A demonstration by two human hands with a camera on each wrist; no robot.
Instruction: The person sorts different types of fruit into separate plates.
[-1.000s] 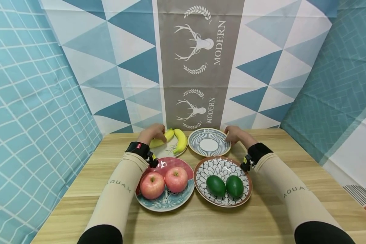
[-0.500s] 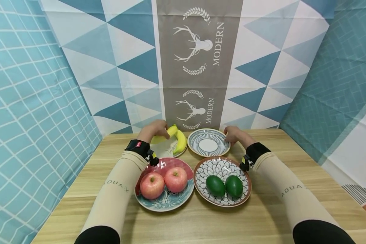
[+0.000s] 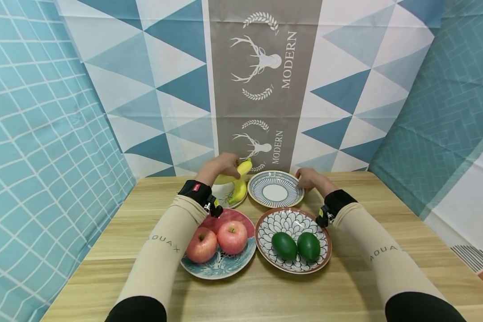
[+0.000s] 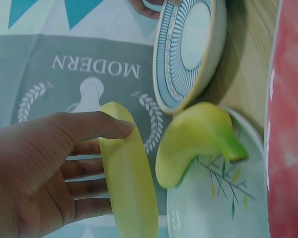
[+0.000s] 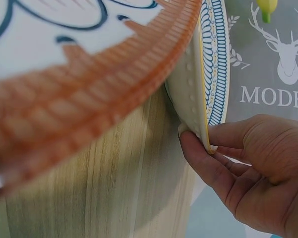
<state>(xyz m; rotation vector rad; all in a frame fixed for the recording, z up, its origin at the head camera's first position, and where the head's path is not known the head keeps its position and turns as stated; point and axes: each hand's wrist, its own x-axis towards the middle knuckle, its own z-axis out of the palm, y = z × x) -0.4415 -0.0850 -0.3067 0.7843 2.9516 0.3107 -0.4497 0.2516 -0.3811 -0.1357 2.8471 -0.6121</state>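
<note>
My left hand (image 3: 225, 164) grips a yellow banana (image 4: 131, 173) between thumb and fingers, raised above the white plate (image 4: 208, 208) with a twig-and-leaf pattern. A second banana (image 4: 193, 139) lies on that plate, partly overlapped by the held one in the head view. My right hand (image 3: 311, 179) pinches the right rim of a blue-striped dish (image 3: 274, 191), thumb on the inner side and forefinger underneath. Nothing lies in that dish, which sits at the back of the table beside the white plate.
Nearer on the wooden table (image 3: 265, 299) is a red-and-blue plate (image 3: 217, 269) with two apples (image 3: 232, 237). Right of it stands a brown-rimmed plate (image 3: 291, 218) bearing two dark green oval fruits (image 3: 284, 245). A patterned cloth (image 3: 261, 98) hangs behind the table.
My left hand has lifted the banana off the white plate and carried it rightward, toward the blue-striped dish. The right hand keeps its place at the dish's rim.
</note>
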